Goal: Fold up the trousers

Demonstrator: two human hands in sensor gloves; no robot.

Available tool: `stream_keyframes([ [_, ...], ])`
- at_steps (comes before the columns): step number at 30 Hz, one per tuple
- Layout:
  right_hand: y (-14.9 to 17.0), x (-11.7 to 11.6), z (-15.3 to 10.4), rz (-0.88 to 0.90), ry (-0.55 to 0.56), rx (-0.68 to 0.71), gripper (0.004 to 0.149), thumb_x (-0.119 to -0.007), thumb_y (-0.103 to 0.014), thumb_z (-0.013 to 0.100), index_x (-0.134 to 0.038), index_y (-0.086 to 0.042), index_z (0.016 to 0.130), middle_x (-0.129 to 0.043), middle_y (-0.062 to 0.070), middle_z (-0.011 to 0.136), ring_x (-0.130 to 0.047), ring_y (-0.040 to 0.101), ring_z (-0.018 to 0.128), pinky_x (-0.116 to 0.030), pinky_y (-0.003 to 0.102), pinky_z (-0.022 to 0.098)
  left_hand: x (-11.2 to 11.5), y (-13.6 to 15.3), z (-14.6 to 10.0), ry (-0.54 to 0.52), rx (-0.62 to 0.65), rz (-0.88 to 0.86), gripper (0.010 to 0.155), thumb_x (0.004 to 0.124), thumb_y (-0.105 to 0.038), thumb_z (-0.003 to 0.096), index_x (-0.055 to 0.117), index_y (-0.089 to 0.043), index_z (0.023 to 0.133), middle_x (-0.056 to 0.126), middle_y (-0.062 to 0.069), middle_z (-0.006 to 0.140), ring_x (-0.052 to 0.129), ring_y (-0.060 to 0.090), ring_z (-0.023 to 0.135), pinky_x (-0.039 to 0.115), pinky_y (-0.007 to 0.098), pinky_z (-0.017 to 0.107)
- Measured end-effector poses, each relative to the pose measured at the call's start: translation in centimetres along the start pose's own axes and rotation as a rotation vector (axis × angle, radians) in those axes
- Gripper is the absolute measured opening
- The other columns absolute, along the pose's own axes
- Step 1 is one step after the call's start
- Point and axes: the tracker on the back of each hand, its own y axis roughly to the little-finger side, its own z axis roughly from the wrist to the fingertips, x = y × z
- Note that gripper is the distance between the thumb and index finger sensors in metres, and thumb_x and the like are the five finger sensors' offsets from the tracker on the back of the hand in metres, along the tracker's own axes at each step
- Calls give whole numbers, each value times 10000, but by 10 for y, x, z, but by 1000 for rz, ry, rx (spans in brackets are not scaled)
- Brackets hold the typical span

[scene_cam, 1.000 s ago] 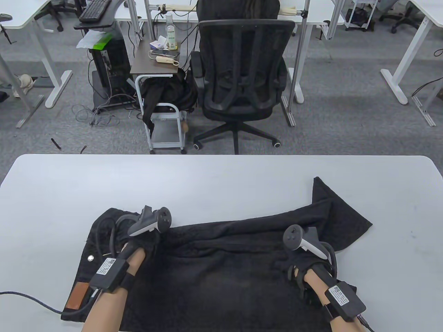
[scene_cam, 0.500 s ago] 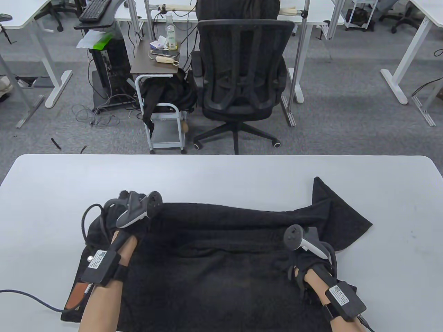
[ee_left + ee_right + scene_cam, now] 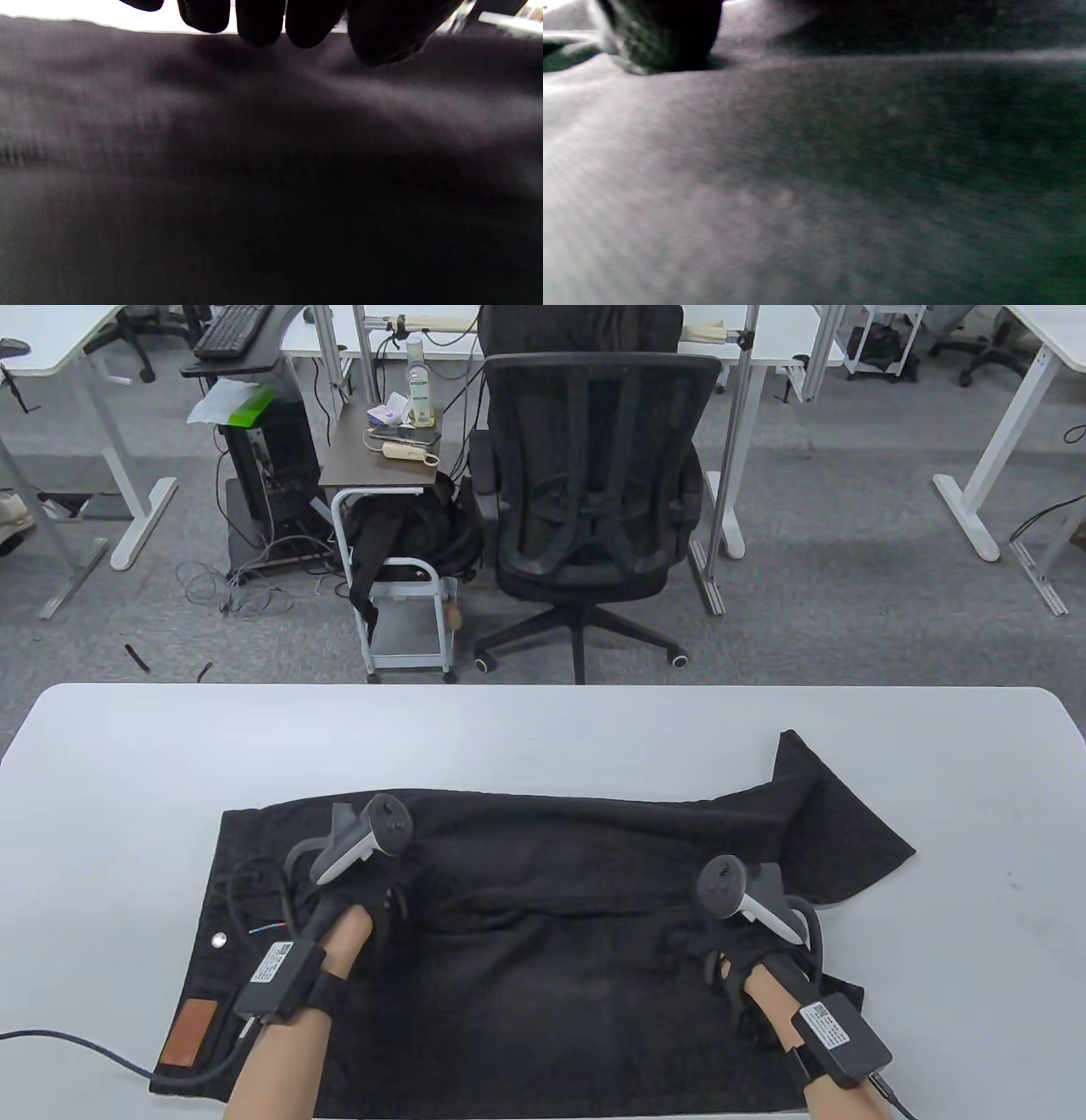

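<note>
Black trousers (image 3: 543,950) lie spread across the near half of the white table (image 3: 543,729). The waistband is at the left, with a metal button (image 3: 220,938) and a brown patch (image 3: 188,1032). The leg ends (image 3: 836,823) lie at the right, partly folded over. My left hand (image 3: 382,899) hovers over the upper left part of the trousers. In the left wrist view its fingertips (image 3: 258,25) hang loose just above the cloth (image 3: 271,169) and hold nothing. My right hand (image 3: 717,963) rests flat on the legs, and one finger (image 3: 666,38) touches the cloth (image 3: 840,169).
A black office chair (image 3: 594,492) and a small cart (image 3: 399,560) stand on the floor beyond the table's far edge. A cable (image 3: 76,1039) runs from my left wrist across the table's near left.
My left hand carried the upper edge of the waist area away from me, laid it out flat, let go and drew back. The right hand stayed in place on the legs.
</note>
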Motion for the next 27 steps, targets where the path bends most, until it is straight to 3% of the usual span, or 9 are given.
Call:
stream_keyframes([
  [3, 3, 1, 1, 5, 1, -15, 867, -681, -641, 384, -378, -252, 1096, -275, 50, 1174, -157, 378, 1080, -143, 647, 737, 16, 1, 2, 128, -54, 5, 723, 623, -624, 503, 269, -391, 1089, 167, -22, 1240, 222, 351, 1150, 407, 615, 791],
  [4, 5, 2, 2, -6, 25, -32, 869, -680, -646, 381, -380, -254, 1097, -272, 46, 1175, -139, 377, 1079, -134, 649, 735, 17, 2, 4, 112, -64, -16, 726, 608, -626, 507, 240, -391, 1087, 130, -28, 1235, 184, 344, 1149, 371, 624, 794],
  [6, 7, 4, 2, -24, 60, -52, 870, -677, -643, 382, -381, -246, 1097, -262, 52, 1174, -127, 382, 1076, -135, 655, 735, 16, 5, 8, 54, -62, -22, 715, 617, -626, 498, 293, -380, 1085, 187, 1, 1234, 233, 346, 1146, 395, 631, 783],
  [10, 19, 14, -2, -44, 131, -84, 866, -723, -597, 409, -330, -245, 1096, -200, 51, 1169, -104, 383, 1072, -141, 653, 740, 14, 14, 16, 48, -101, -53, 723, 592, -634, 495, 237, -396, 1079, 136, 0, 1227, 182, 328, 1144, 335, 631, 791],
  [13, 41, 20, -7, 20, 113, -155, 895, -738, -581, 425, -251, -240, 1095, -123, 60, 1161, -99, 404, 1069, -149, 659, 742, 13, 24, 25, 4, -114, -70, 709, 584, -634, 489, 252, -408, 1073, 142, -28, 1227, 184, 311, 1143, 317, 622, 792],
  [19, 67, 19, -6, 221, 21, -159, 852, -762, -528, 442, -294, -235, 1091, -234, 96, 1163, -317, 473, 1058, -274, 665, 742, 11, 31, 26, -44, -104, -147, 691, 615, -609, 489, 333, -384, 1078, 222, -24, 1234, 221, 315, 1143, 318, 619, 789],
  [22, 69, 24, -6, 219, 53, -155, 794, -793, -467, 448, -388, -226, 1087, -364, 100, 1160, -461, 466, 1040, -330, 658, 742, 10, 21, 17, -60, -35, -176, 674, 619, -586, 499, 344, -389, 1083, 249, -20, 1239, 233, 318, 1146, 336, 613, 790],
  [25, 71, 23, -5, 219, 48, -180, 779, -794, -473, 447, -416, -235, 1084, -409, 81, 1157, -470, 454, 1035, -338, 653, 742, 13, 10, 6, -52, 9, -167, 634, 604, -548, 514, 376, -398, 1086, 288, -28, 1244, 273, 321, 1151, 367, 614, 788],
  [27, 74, 23, -5, 222, 35, -185, 786, -771, -505, 448, -397, -241, 1086, -405, 67, 1158, -460, 441, 1043, -339, 648, 744, 18, 9, 5, 14, -12, -147, 624, 579, -557, 514, 417, -370, 1087, 353, -5, 1241, 307, 324, 1151, 381, 609, 789],
])
